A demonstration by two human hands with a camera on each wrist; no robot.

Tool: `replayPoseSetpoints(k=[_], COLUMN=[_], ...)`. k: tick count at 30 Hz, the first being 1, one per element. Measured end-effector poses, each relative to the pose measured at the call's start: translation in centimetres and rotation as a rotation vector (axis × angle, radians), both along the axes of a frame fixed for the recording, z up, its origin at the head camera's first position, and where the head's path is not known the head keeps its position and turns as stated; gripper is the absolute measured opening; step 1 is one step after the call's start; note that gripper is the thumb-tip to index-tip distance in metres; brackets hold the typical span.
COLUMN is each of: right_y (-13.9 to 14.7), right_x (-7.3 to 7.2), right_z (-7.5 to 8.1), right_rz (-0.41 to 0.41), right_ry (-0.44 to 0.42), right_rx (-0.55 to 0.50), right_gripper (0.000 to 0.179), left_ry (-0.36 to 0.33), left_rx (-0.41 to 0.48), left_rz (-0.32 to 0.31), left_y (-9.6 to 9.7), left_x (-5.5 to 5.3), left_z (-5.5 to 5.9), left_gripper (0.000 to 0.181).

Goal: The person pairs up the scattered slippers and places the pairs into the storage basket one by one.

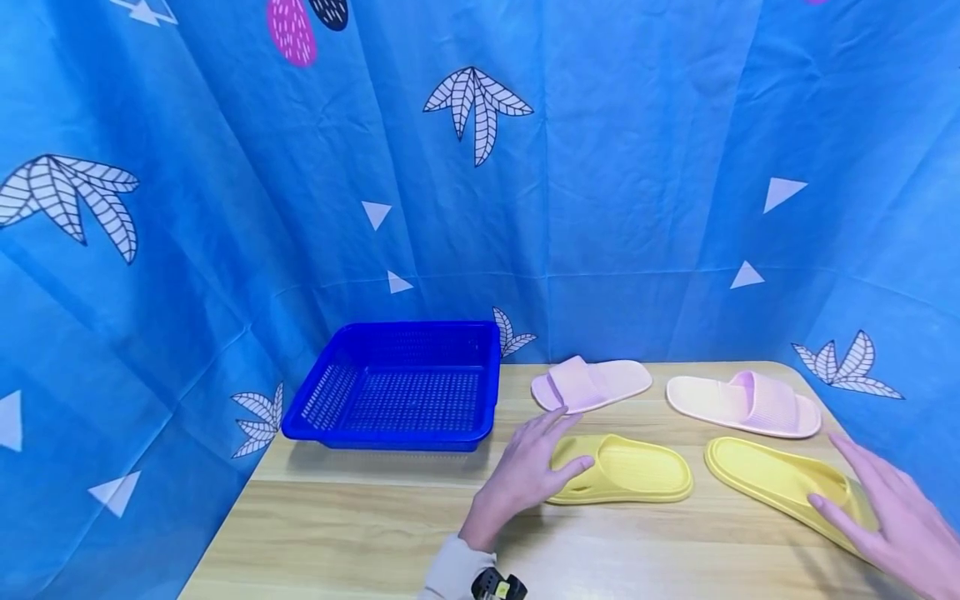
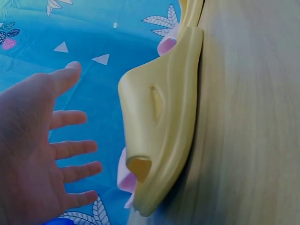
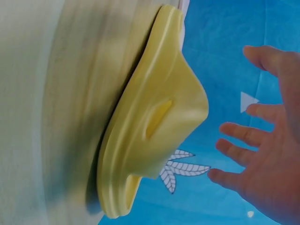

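Observation:
Two yellow slippers lie on the wooden table, toes pointing outward. Over the toe end of the left yellow slipper (image 1: 645, 468) hovers my left hand (image 1: 525, 467), its fingers spread and holding nothing. The left wrist view shows a gap between that hand (image 2: 42, 140) and the slipper (image 2: 164, 108). My right hand (image 1: 892, 508) is held beside the toe of the right yellow slipper (image 1: 780, 479), fingers extended. In the right wrist view the hand (image 3: 262, 140) stands apart from the slipper (image 3: 154, 112). Behind them lie two pink slippers, a left one (image 1: 615, 382) and a right one (image 1: 701, 396).
A blue perforated plastic basket (image 1: 416, 404) stands at the table's back left, with nothing seen in it. The wooden table (image 1: 337, 525) ends at a blue patterned curtain (image 1: 637, 208) behind and at both sides.

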State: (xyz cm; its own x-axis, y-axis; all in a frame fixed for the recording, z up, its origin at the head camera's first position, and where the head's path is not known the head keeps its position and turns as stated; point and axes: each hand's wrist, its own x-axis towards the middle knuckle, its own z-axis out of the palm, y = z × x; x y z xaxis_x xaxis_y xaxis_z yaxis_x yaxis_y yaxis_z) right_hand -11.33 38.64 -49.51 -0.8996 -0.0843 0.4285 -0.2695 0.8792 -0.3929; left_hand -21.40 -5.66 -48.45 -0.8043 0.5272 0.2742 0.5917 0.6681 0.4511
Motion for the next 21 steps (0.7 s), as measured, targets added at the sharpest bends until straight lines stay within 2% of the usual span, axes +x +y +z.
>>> replayPoseSetpoints(k=[4,8,11,15,21], right_y=[0.6,1.3,1.8,2.2,2.9], right_x=[0.1,-0.1,-0.3,-0.4,-0.7], right_z=[-0.6,-1.1,-1.5,-2.2,-2.9], right_rz=[-0.037,-0.075,-0.093,-0.095,-0.065], right_ry=[-0.017,-0.071,-0.115,-0.140,-0.138], right_rx=[0.007,0.046,0.064,0.077,0.141], right_gripper=[0.095,0.100,0.104,0.108,0.114], left_ry=[0.001,-0.004,-0.039,-0.087,-0.094], left_rx=[-0.040,-0.087,-0.122,-0.166,-0.197], left_rz=[-0.003,-0.010,-0.014,-0.011,-0.017], left_y=[0.6,1.0,1.1,1.2,1.6], left_x=[-0.1,-0.1,-0.2,-0.2,-0.3], left_z=[-0.5,-1.1,-1.5,-1.9,-2.6], left_gripper=[0.073,0.079,0.083,0.086,0.093])
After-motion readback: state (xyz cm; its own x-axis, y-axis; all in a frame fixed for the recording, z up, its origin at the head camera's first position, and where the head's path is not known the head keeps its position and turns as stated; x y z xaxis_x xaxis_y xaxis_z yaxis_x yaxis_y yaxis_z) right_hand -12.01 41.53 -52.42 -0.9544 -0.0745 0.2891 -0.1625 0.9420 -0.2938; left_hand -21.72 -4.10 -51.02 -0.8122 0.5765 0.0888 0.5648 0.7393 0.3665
